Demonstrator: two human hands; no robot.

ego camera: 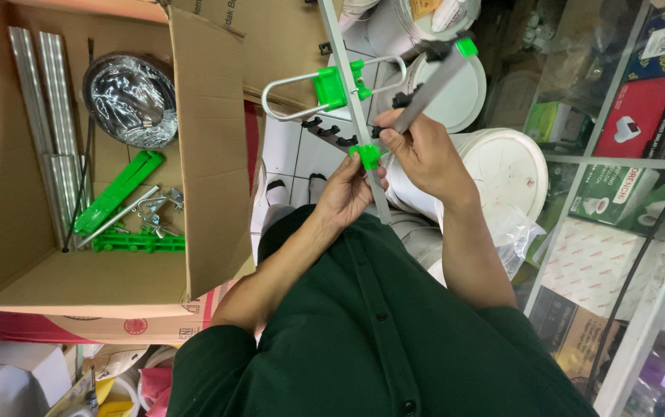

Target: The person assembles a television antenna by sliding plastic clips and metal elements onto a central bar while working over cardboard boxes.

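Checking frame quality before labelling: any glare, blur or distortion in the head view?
Head view: hands sharp; left hand and right hand on the grey rail. Glare on the plastic-wrapped dish in the cardboard box. Lower-right shelf soft. Edges bend wide-angle.

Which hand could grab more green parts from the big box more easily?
Probably the left hand. The open cardboard box with the green plastic parts sits on that side. It only pinches the green clip on the long bar, while the right hand grips the grey rod.
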